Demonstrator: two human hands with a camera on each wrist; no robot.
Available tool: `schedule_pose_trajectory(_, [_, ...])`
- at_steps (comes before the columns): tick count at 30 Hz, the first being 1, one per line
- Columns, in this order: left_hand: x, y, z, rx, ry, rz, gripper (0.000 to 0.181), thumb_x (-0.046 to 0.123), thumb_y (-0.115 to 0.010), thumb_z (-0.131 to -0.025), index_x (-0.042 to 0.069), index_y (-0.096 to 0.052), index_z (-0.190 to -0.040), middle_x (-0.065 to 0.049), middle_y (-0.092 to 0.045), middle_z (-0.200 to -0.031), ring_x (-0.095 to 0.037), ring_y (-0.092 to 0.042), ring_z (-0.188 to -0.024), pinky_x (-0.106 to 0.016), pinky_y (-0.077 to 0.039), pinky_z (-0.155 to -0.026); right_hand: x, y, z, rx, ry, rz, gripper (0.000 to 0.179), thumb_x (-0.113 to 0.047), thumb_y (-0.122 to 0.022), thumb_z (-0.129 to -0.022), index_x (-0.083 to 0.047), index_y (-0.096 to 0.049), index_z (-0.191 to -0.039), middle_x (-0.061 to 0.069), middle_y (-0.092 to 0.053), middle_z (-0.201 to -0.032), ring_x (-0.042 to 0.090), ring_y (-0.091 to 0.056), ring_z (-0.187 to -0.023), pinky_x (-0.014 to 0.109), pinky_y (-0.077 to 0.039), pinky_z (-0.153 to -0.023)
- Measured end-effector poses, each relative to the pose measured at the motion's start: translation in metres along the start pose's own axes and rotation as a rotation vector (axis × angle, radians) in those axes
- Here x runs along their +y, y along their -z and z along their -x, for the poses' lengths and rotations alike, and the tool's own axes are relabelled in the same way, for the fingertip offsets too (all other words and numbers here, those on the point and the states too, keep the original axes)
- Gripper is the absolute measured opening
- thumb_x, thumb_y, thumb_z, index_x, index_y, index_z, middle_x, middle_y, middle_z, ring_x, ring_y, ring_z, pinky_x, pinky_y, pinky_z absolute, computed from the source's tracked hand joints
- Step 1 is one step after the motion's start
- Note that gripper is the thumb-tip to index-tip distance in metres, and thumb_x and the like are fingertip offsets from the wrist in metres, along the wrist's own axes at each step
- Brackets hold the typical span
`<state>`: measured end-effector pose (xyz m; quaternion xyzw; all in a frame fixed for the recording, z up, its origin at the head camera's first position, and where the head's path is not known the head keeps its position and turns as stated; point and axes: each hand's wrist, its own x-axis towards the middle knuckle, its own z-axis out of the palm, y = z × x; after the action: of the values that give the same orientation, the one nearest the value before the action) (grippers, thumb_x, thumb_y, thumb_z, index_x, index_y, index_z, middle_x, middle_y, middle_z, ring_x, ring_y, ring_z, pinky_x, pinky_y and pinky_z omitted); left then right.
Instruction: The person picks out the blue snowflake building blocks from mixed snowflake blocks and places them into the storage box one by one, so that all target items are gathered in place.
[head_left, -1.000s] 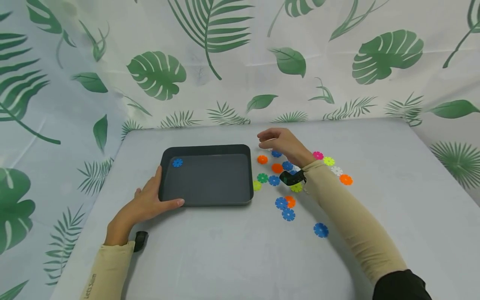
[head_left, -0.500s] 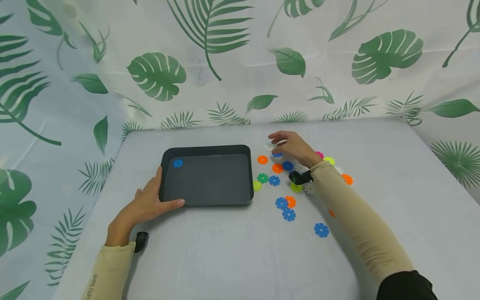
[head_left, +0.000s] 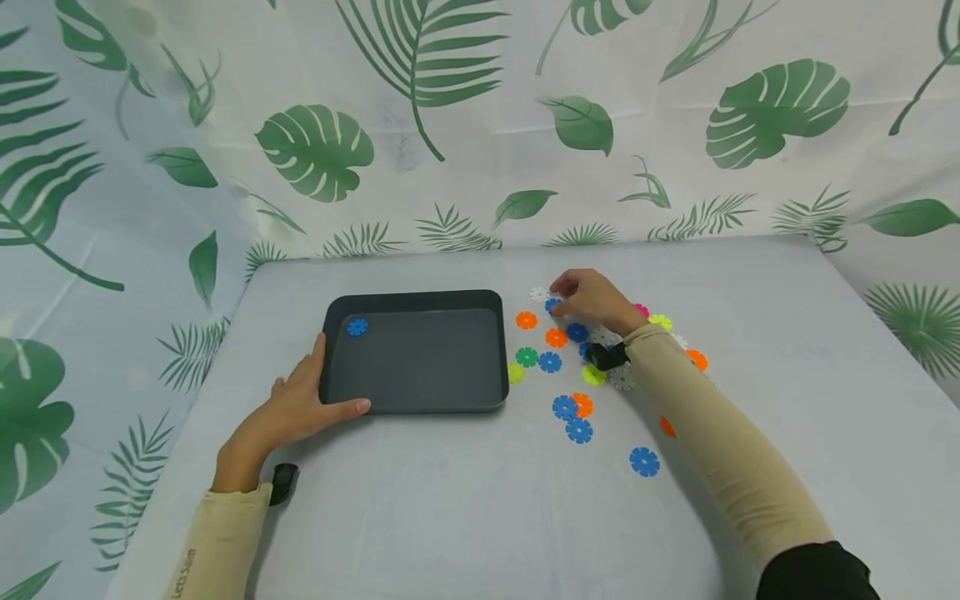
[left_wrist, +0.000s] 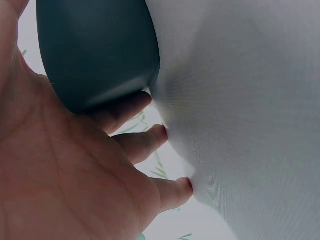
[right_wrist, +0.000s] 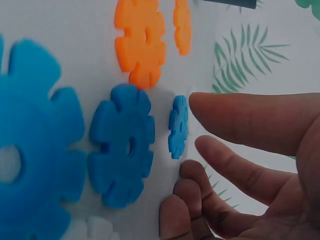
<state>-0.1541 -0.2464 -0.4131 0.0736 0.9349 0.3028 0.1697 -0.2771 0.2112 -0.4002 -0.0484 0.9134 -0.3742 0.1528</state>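
In the head view my left hand (head_left: 294, 400) rests against the near left corner of a dark grey tray (head_left: 420, 402). Its thumb lies along the near rim; the other fingers reach up the left side. The left wrist view shows those fingers straight and spread, their tips at the tabletop, beside the tray wall (left_wrist: 100, 55). My right hand (head_left: 594, 302) is low at the far end of the loose flower-shaped discs. Thumb and forefinger stand apart near a small blue disc (right_wrist: 178, 127), with nothing visible held between them. One blue disc (head_left: 357, 327) lies inside the tray.
Right of the tray several discs are scattered, some overlapping: an orange disc (head_left: 527, 320), a green disc (head_left: 527, 357), a white disc (head_left: 539, 294). A blue disc (head_left: 644, 462) lies apart, nearer. A leaf-print curtain (head_left: 465, 167) rises behind the table.
My right hand has shifted right and slightly down toward a blue disc, and its fingers have drawn in somewhat. My left hand and the tray stay put.
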Motion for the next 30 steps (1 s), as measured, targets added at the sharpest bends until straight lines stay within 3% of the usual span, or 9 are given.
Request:
schedule_pose_trajectory(16, [-0.0003,0.0012,0.0015,0.000,-0.021,0.017,0.135,0.061,-0.077,-0.090,-0.002,0.014,-0.168,-0.034,0.000,-0.174,-0.055,-0.003,-0.159,-0.081,0.004,-0.116,0.0035,0.0002,-0.0016,-0.015,0.040,0.074,0.032,-0.010,-0.074,-0.100,0.003,-0.059,-0.124,0.025,-0.059,-0.122,0.040,-0.054,-0.110,0.054,-0.049,-0.103])
schedule_pose_trajectory(23, [0.0000,0.0022,0.0020,0.001,-0.012,0.008,0.136,0.063,-0.077,-0.090,-0.002,0.014,-0.168,-0.035,-0.001,-0.173,-0.056,-0.003,-0.158,-0.081,0.004,-0.116,0.0014,0.0010,0.0010,0.034,0.137,0.097,0.019,-0.001,-0.067,-0.097,0.001,-0.064,-0.115,0.022,-0.062,-0.114,0.038,-0.057,-0.101,0.049,-0.050,-0.091])
schedule_pose_trajectory(30, [0.0003,0.0029,0.0016,-0.006,-0.024,0.026,0.134,0.062,-0.076,-0.091,-0.001,0.015,-0.168,-0.033,0.000,-0.174,-0.054,-0.003,-0.159,-0.081,0.004,-0.115,-0.0030,0.0033,0.0030,0.092,0.179,0.070,0.021,0.001,-0.062,-0.100,0.003,-0.072,-0.118,0.023,-0.067,-0.116,0.039,-0.061,-0.105,0.050,-0.052,-0.095])
